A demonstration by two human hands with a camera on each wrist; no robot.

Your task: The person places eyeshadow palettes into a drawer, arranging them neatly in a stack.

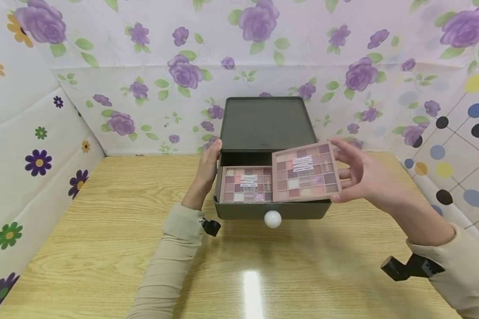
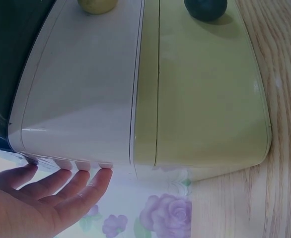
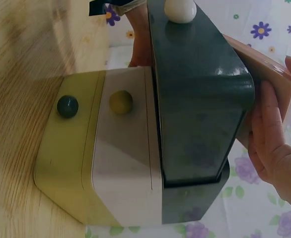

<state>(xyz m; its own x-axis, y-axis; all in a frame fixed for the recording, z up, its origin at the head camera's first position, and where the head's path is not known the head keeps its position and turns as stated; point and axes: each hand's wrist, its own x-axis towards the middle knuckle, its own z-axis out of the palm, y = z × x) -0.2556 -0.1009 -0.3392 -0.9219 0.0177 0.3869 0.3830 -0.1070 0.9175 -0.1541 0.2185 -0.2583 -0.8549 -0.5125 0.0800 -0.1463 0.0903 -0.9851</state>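
My right hand (image 1: 361,175) grips an eyeshadow palette (image 1: 305,173) by its right side, thumb at the near corner. The palette is tilted above the right half of a pulled-out dark green drawer (image 1: 239,212). A second, similar eyeshadow palette (image 1: 245,187) lies in the drawer's left half. The drawer belongs to a small drawer organizer (image 1: 268,124). Against its left side rests my left hand (image 1: 208,170); the left wrist view shows its extended fingers (image 2: 88,196) touching the side. From below, the right wrist view shows the held palette's underside beyond the drawer.
Beneath the green drawer are a white drawer (image 3: 128,153) with a yellow knob and a yellow drawer (image 3: 66,153) with a green knob, both closed. The organizer stands on a wood-grain table (image 1: 115,248), near a flowered backdrop (image 1: 143,102).
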